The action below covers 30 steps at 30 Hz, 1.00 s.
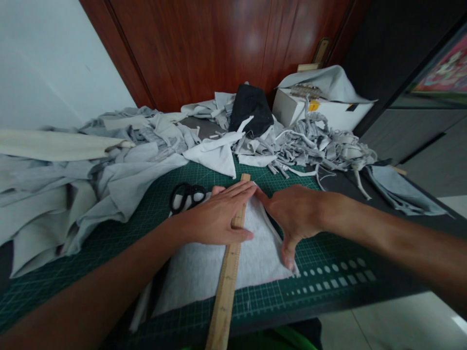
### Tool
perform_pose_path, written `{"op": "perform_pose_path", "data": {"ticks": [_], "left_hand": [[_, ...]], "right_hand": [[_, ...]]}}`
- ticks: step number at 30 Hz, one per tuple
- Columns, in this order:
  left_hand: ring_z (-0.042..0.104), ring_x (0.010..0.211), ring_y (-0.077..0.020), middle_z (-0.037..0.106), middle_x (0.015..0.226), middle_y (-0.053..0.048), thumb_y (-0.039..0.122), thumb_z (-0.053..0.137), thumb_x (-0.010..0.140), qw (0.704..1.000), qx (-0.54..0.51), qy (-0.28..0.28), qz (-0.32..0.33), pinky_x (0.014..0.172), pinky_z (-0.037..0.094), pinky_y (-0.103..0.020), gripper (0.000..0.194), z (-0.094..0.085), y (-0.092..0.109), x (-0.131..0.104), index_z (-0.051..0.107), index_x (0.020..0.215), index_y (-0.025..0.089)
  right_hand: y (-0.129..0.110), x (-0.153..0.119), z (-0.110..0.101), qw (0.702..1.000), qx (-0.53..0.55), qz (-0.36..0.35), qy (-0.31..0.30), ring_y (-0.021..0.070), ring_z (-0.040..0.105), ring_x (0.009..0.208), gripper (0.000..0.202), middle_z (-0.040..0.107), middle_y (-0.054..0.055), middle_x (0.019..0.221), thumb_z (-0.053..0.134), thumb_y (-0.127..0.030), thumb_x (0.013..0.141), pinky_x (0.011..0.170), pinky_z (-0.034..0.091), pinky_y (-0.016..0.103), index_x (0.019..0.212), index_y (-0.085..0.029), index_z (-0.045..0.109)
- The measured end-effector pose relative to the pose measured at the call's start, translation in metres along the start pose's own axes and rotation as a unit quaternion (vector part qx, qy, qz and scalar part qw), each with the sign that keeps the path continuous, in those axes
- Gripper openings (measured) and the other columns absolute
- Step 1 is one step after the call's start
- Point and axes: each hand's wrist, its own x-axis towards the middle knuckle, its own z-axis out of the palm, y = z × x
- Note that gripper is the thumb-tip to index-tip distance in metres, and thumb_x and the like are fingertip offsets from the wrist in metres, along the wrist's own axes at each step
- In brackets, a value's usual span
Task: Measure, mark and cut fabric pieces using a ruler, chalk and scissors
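Observation:
A wooden ruler (226, 282) lies lengthwise across a piece of light grey fabric (260, 253) on the green cutting mat (259, 294). My left hand (215, 216) presses flat over the ruler and fabric, fingers stretched toward the far end and thumb apart. At the fabric's right edge, my right hand (297, 211) touches the cloth with thumb and fingers spread: fingertips by the far corner, thumb near the close right corner. Black-handled scissors (184, 197) lie just left of my left hand, their blades largely hidden.
Heaped grey fabric (120, 170) covers the left side. Behind are a white scrap (215, 153), a black cloth (251, 109), tangled grey strips (310, 146) and a white box (286, 107). Folded grey cloth (401, 189) rests at right. A wooden door (219, 43) stands behind.

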Motion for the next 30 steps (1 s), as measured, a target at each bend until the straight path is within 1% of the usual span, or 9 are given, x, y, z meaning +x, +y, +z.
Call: {"op": "perform_pose_path", "data": {"ticks": [3,5,12,17,21,24,26,28,30], "left_hand": [[0.012,0.163,-0.0388,0.015,0.175,-0.022,0.063,0.089,0.069,0.999,0.001,-0.045,0.016,0.129,0.013,-0.056,0.124,-0.012,-0.006,-0.007,0.028,0.166,0.017],[0.012,0.163,-0.0413,0.014,0.175,-0.022,0.070,0.091,0.061,0.998,-0.001,-0.056,0.018,0.129,0.011,-0.058,0.131,-0.016,-0.008,-0.010,0.030,0.166,0.019],[0.011,0.162,-0.0433,0.016,0.174,-0.025,0.074,0.088,0.061,0.998,0.012,-0.054,-0.008,0.129,0.012,-0.057,0.132,-0.013,-0.004,-0.004,0.033,0.164,0.014],[0.005,0.163,-0.0426,0.007,0.175,-0.025,0.077,0.082,0.067,0.996,0.027,-0.076,-0.029,0.130,0.009,-0.054,0.136,-0.011,0.005,0.004,0.023,0.166,0.007],[0.004,0.164,-0.0384,0.006,0.175,-0.025,0.075,0.083,0.067,0.997,0.014,-0.069,-0.038,0.131,0.012,-0.050,0.139,-0.009,0.012,0.009,0.015,0.168,0.007],[0.006,0.164,-0.0377,0.006,0.174,-0.027,0.074,0.084,0.066,0.997,-0.003,-0.057,-0.058,0.131,0.015,-0.047,0.141,-0.006,0.016,0.009,0.015,0.167,0.003],[0.009,0.164,-0.0381,0.010,0.175,-0.027,0.074,0.084,0.065,0.997,-0.015,-0.036,-0.067,0.131,0.019,-0.047,0.138,-0.004,0.018,0.007,0.020,0.166,0.004],[0.017,0.162,-0.0386,0.016,0.175,-0.024,0.075,0.086,0.062,0.997,-0.028,-0.005,-0.070,0.130,0.025,-0.047,0.133,-0.001,0.019,0.005,0.030,0.164,0.009],[0.025,0.160,-0.0389,0.022,0.173,-0.022,0.075,0.088,0.058,0.997,-0.035,0.020,-0.072,0.128,0.030,-0.047,0.133,0.001,0.019,0.003,0.035,0.162,0.012]], "right_hand": [[-0.002,0.001,-0.001,1.000,-0.009,0.017,-0.012,0.0391,0.079,0.091,0.161,0.080,0.021,0.104,0.093,-0.072,0.038,0.068,0.053,0.037,0.165,0.001,0.025],[-0.002,0.002,-0.001,1.000,-0.011,0.024,-0.016,0.0397,0.078,0.092,0.166,0.080,0.022,0.106,0.093,-0.074,0.035,0.070,0.054,0.038,0.166,0.001,0.023],[0.001,0.003,0.001,1.000,-0.007,0.011,-0.012,0.0416,0.078,0.096,0.171,0.079,0.025,0.109,0.091,-0.078,0.037,0.076,0.056,0.040,0.166,0.006,0.015],[0.003,0.003,0.000,1.000,0.007,0.002,-0.022,0.0423,0.077,0.098,0.166,0.079,0.026,0.111,0.088,-0.077,0.043,0.076,0.055,0.040,0.165,0.007,0.014],[0.004,0.003,0.000,1.000,0.016,0.002,-0.026,0.0427,0.077,0.097,0.165,0.079,0.026,0.108,0.088,-0.076,0.044,0.074,0.055,0.040,0.166,0.007,0.013],[0.003,0.003,-0.001,0.999,0.015,0.005,-0.028,0.0427,0.077,0.097,0.166,0.079,0.026,0.109,0.088,-0.076,0.045,0.073,0.055,0.040,0.166,0.007,0.010],[0.003,0.002,-0.002,1.000,0.013,0.007,-0.028,0.0417,0.077,0.098,0.165,0.079,0.025,0.110,0.089,-0.075,0.045,0.074,0.055,0.039,0.166,0.007,0.010],[0.003,0.002,-0.002,1.000,0.016,0.006,-0.026,0.0408,0.077,0.097,0.164,0.079,0.024,0.110,0.089,-0.074,0.046,0.075,0.055,0.039,0.166,0.007,0.011],[0.003,0.002,-0.001,1.000,0.019,0.000,-0.019,0.0410,0.077,0.097,0.164,0.079,0.025,0.109,0.089,-0.073,0.047,0.075,0.055,0.039,0.165,0.008,0.012]]}}
